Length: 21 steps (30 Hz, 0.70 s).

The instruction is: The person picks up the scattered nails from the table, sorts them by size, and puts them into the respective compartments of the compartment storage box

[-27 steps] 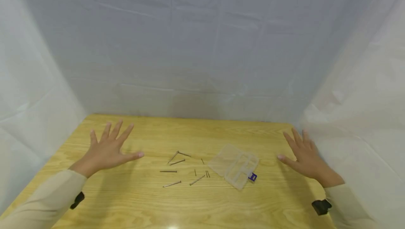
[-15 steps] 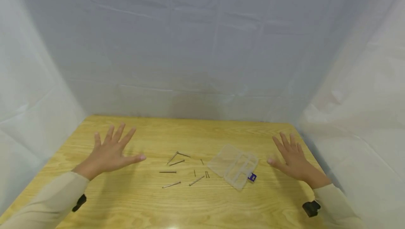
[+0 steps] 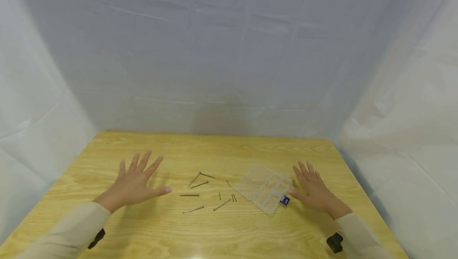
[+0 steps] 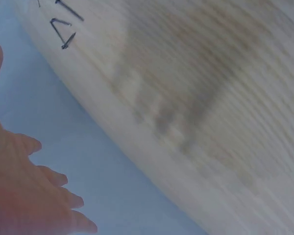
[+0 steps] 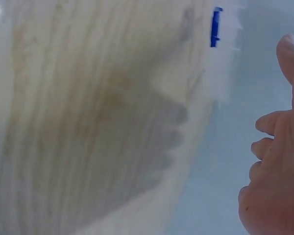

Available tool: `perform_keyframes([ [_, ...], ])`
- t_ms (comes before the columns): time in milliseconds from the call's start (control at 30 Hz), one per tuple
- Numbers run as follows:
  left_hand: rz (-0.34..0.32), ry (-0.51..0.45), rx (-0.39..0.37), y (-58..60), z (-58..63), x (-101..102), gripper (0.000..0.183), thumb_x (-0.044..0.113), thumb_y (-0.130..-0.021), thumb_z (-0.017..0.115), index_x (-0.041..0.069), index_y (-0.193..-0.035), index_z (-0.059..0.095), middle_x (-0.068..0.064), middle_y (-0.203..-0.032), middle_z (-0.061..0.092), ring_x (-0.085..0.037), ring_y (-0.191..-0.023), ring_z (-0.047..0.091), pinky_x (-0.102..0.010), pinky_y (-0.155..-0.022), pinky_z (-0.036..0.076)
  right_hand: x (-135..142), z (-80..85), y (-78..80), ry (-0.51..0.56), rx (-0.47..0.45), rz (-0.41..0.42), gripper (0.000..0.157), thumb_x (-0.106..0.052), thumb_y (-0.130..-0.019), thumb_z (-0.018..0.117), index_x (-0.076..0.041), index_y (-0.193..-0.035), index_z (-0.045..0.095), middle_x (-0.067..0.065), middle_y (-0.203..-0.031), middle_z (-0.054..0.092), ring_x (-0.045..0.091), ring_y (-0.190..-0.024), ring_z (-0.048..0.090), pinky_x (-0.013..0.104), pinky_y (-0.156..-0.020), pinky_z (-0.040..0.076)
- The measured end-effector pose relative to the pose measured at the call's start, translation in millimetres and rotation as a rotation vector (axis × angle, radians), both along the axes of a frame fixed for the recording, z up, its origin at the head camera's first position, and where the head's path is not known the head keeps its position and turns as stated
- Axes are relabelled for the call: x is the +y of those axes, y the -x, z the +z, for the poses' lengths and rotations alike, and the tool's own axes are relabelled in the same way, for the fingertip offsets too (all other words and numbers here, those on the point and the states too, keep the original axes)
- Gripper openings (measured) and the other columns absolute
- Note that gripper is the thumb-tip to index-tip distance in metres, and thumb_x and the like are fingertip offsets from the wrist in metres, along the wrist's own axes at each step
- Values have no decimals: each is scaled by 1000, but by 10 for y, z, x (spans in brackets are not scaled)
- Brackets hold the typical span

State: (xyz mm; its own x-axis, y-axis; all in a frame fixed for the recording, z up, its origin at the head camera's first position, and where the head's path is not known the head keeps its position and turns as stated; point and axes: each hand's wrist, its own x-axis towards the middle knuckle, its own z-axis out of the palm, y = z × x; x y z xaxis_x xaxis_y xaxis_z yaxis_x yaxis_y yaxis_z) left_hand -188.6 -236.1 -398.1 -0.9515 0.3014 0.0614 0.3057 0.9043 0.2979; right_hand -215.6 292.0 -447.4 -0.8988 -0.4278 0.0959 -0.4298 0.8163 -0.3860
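Note:
My left hand (image 3: 134, 183) hovers over the left part of the table, fingers spread and nothing in it. To its right lie loose nails: several long ones, among them a long nail (image 3: 193, 209) near the front, and several short ones, such as a short nail (image 3: 228, 183). A clear plastic compartment box (image 3: 262, 189) lies opened flat right of the nails, with a blue latch (image 3: 284, 200) at its right corner. My right hand (image 3: 315, 191) is held beside the box, fingers spread, its thumb tip close to the latch. In the left wrist view, a bent-looking pair of nails (image 4: 62, 34) shows.
The wooden table (image 3: 229, 235) carries all of this. White sheeting (image 3: 222, 52) hangs behind it and along both sides. A dark wrist strap (image 3: 335, 242) sits on the right sleeve, another strap (image 3: 96, 238) on the left.
Both hands have moved inward and a little toward the front; the right hand has travelled farther left, up to the box. The nails and box stay in place.

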Motion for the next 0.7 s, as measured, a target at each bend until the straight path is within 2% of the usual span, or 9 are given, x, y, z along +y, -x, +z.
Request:
perform_keyframes([
  [100,-12,-17,0,-18,-83,48,97,66,-80,61,10,-151,27,-30,-155,8,-58,-137,1,-77,-99,-7,-48,-86,5,17,0,11,78,-42,-95,56,5,-148,23,28,-156,9,48,-142,-4,68,-108,3],
  [333,-41,41,42,-41,-298,121,96,69,-80,60,8,-149,32,-30,-152,19,-59,-135,13,-79,-98,8,-147,-238,17,1,7,20,78,-42,-95,56,8,-147,24,30,-154,14,51,-140,4,68,-108,8],
  [400,-47,41,48,-46,-343,136,95,68,-80,60,8,-148,33,-30,-152,20,-59,-135,15,-78,-99,8,-165,-262,14,-6,4,22,79,-42,-96,55,8,-147,22,29,-154,14,51,-141,4,67,-109,9],
  [700,-66,-33,26,-92,-440,209,95,66,-81,60,2,-146,35,-28,-151,24,-52,-137,19,-73,-103,13,-222,-309,-6,-22,1,28,80,-44,-96,53,8,-147,21,28,-155,14,48,-142,6,64,-110,12],
])
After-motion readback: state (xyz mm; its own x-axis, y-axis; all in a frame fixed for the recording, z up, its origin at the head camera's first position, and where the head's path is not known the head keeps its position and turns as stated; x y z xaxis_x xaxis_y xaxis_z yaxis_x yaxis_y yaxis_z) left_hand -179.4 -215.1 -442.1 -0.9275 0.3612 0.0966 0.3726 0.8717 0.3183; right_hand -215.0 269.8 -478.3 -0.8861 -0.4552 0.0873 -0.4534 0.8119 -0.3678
